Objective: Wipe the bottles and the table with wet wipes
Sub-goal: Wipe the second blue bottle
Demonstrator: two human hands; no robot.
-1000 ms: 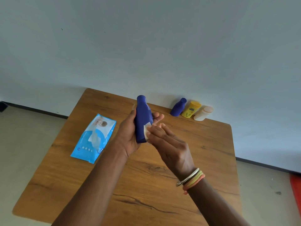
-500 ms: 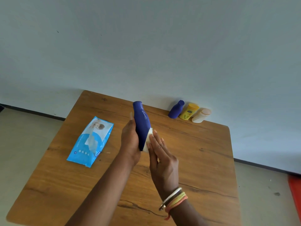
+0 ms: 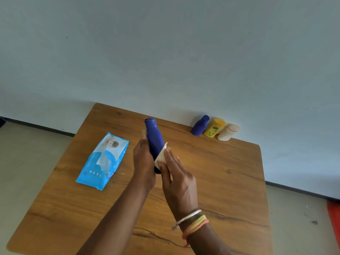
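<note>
My left hand (image 3: 144,161) grips a tall dark-blue bottle (image 3: 154,137) above the middle of the wooden table (image 3: 230,181), cap end pointing away and tilted left. With straight fingers, my right hand (image 3: 177,173) presses a small white wet wipe (image 3: 161,157) against the bottle's lower right side. Most of the wipe is hidden under the fingers. The bottle's base is hidden between both hands.
A blue wet-wipe pack (image 3: 104,161) lies flat on the table's left part. At the far edge against the wall stand a small blue bottle (image 3: 200,125), a yellow bottle (image 3: 214,128) and a pale beige bottle (image 3: 228,133). An orange object (image 3: 334,221) sits on the floor at right.
The bottle has tipped further left and turned in my left hand. My right hand slid with the wipe down toward the bottle's lower side, its fingers now straighter.
</note>
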